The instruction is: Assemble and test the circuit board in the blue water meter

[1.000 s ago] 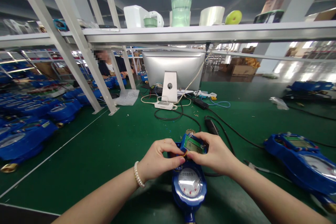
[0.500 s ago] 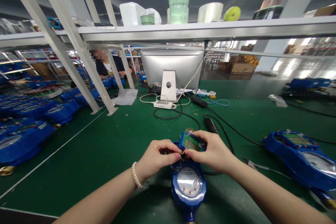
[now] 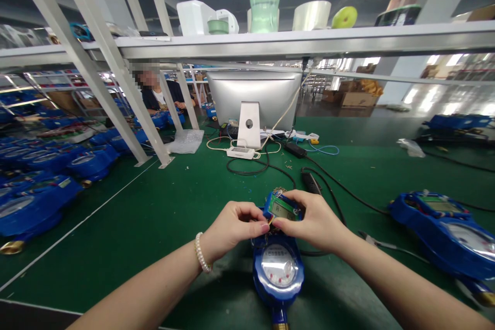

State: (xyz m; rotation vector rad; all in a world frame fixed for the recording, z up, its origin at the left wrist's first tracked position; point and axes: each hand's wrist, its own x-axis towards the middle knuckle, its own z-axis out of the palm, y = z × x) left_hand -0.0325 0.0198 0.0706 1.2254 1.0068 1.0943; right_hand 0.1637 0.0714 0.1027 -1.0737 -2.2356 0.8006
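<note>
A blue water meter with a round clear dial lies on the green bench in front of me. At its far end, a display module with a green circuit board and lit LCD is tilted up, gripped by my right hand between thumb and fingers. My left hand, with a pearl bracelet at the wrist, pinches thin coloured wires at the module's lower left edge. Its fingertips partly hide the wire ends. Loose wires show beneath the module, over the meter's body.
Another blue meter lies at the right beside cutting pliers. Black cables cross the bench behind my hands, near a monitor. Many blue meters stand at left past metal posts. A person sits behind; a shelf runs overhead.
My left hand has shifted very slightly at the wires, and the display module is tilted a little differently in my right hand. The meter stays in place.
</note>
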